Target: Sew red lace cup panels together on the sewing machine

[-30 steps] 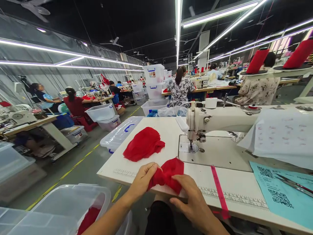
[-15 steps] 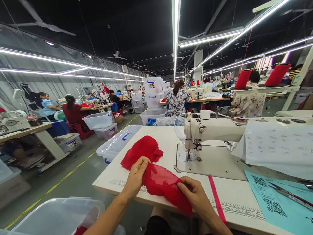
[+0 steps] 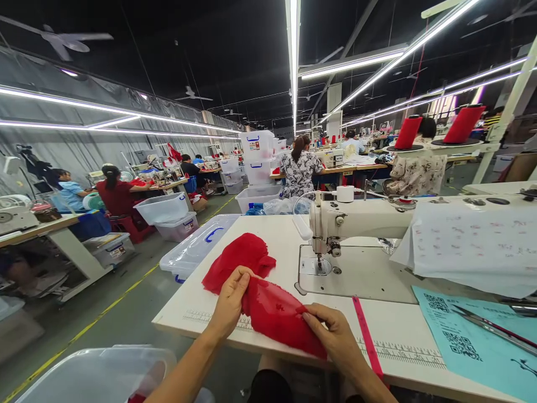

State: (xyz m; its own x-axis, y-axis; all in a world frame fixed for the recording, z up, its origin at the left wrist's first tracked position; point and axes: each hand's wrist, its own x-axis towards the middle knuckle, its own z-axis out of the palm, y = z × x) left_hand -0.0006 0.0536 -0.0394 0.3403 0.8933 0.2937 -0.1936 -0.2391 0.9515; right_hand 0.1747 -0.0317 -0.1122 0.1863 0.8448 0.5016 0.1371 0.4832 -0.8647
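Note:
A sheer red fabric piece (image 3: 277, 313) is stretched between my two hands above the front edge of the white sewing table (image 3: 277, 229). My left hand (image 3: 230, 296) pinches its left end between thumb and fingers. At its other end, my right hand (image 3: 329, 330) grips the upper right corner. Behind my left hand lies a crumpled pile of red fabric (image 3: 241, 254), partly covered by that hand. The sewing machine (image 3: 356, 218) stands to the right of the pile, its needle and presser foot over the metal plate, with no cloth under them.
Right of my hands, a pink-red tape strip (image 3: 367, 336) crosses a printed ruler. Scissors (image 3: 495, 327) lie on a blue sheet with QR codes (image 3: 448, 322). A clear lidded box (image 3: 197, 246) adjoins the table's left side; an open plastic bin (image 3: 100, 372) sits lower left. Co-workers sit at machines beyond.
The view has shifted slightly, so the scene sits a little further left. Both hands keep their hold on the red fabric, whose hanging right part now looks flatter and more spread.

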